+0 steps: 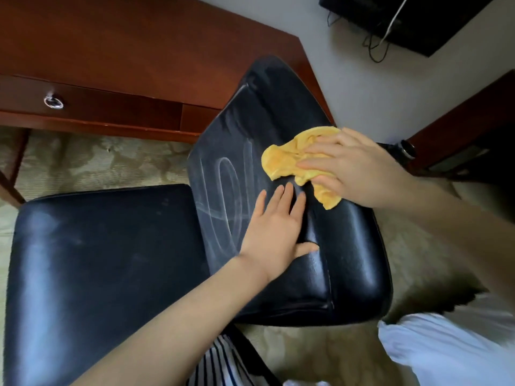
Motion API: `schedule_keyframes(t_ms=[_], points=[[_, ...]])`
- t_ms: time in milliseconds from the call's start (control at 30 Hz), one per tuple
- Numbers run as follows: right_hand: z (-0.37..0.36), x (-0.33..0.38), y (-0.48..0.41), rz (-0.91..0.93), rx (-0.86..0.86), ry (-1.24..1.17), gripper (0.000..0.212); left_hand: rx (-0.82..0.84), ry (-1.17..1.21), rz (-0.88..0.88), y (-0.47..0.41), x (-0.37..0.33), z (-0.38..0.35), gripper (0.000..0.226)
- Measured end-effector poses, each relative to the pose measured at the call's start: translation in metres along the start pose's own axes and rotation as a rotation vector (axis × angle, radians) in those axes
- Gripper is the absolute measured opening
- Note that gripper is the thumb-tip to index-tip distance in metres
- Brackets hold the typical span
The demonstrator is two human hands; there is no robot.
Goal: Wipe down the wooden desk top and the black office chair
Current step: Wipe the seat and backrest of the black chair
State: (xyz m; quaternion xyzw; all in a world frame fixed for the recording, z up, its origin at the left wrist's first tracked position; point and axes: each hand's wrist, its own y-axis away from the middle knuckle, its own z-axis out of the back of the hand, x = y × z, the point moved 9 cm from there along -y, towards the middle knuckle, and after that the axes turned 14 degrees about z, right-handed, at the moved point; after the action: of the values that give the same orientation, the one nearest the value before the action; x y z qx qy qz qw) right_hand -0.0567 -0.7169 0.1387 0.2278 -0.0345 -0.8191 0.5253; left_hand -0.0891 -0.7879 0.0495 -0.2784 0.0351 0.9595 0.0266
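Fingers [317, 163] of my right hand [354, 165] lie flat, pressing a crumpled yellow cloth [287, 160] on the shiny black leather chair [97, 260] back. My left hand [276, 232] rests nearby, fingers spread. The red-brown wooden desk [125, 45] is far left.

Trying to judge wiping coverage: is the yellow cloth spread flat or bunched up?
Bunched up. The yellow cloth lies crumpled in loose wrinkles under the right hand on the black chair back.
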Motion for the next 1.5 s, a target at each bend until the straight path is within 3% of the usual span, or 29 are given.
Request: schedule_keyframes(t_ms=[133, 333, 500, 700, 800, 867, 900, 967, 1067, 1133, 1200, 1267, 1333, 1433, 1500], points=[[0.002, -0.014, -0.022, -0.028, 0.052, 0.049, 0.036, 0.090, 0.127, -0.092, 0.021, -0.008, -0.004, 0.074], [-0.015, -0.032, -0.100, -0.099, 0.088, 0.109, 0.036, 0.294, 0.050, -0.161, 0.036, 0.002, -0.024, 0.088], [-0.055, -0.013, -0.152, -0.100, 0.276, 0.085, 0.033, 0.252, -0.084, -0.212, 0.038, 0.005, -0.031, 0.090], [-0.081, 0.025, -0.143, 0.017, 0.325, 0.102, 0.038, 0.272, -0.095, -0.175, 0.035, 0.000, -0.041, 0.090], [-0.085, 0.046, -0.127, 0.106, 0.340, 0.100, 0.038, 0.306, -0.014, -0.176, 0.036, 0.001, -0.038, 0.088], [-0.081, 0.056, -0.114, 0.125, 0.328, 0.043, 0.037, 0.320, 0.136, -0.197, 0.034, 0.010, -0.024, 0.075], [-0.078, 0.060, -0.107, 0.128, 0.318, 0.017, 0.036, 0.285, 0.263, -0.188, 0.031, 0.019, -0.013, 0.062], [-0.073, 0.065, -0.090, 0.146, 0.285, -0.023, 0.036, 0.064, 0.534, -0.092, 0.025, 0.050, 0.015, 0.029], [-0.061, 0.067, -0.064, 0.180, 0.211, -0.052, 0.042, -0.251, 0.748, 0.221, 0.023, 0.110, 0.030, 0.002], [-0.053, 0.069, -0.053, 0.199, 0.155, -0.079, 0.047, -0.229, 0.816, 0.308, 0.015, 0.117, 0.021, 0.024], [-0.043, 0.068, -0.047, 0.195, 0.087, -0.198, 0.050, -0.112, 0.913, 0.283, 0.002, 0.102, 0.012, 0.047], [-0.030, 0.059, -0.041, 0.149, 0.016, -0.385, 0.055, -0.060, 1.028, 0.220, -0.004, 0.080, 0.014, 0.045], [-0.013, 0.044, -0.031, 0.137, -0.072, -0.398, 0.055, -0.058, 1.090, 0.189, -0.006, 0.060, 0.014, 0.045], [0.008, 0.002, -0.015, 0.027, -0.220, -0.216, 0.046, -0.005, 0.975, 0.336, -0.011, 0.042, -0.005, 0.061], [0.005, -0.022, -0.012, -0.118, -0.261, -0.310, 0.048, -0.059, 0.899, 0.458, -0.012, 0.041, -0.009, 0.064]])
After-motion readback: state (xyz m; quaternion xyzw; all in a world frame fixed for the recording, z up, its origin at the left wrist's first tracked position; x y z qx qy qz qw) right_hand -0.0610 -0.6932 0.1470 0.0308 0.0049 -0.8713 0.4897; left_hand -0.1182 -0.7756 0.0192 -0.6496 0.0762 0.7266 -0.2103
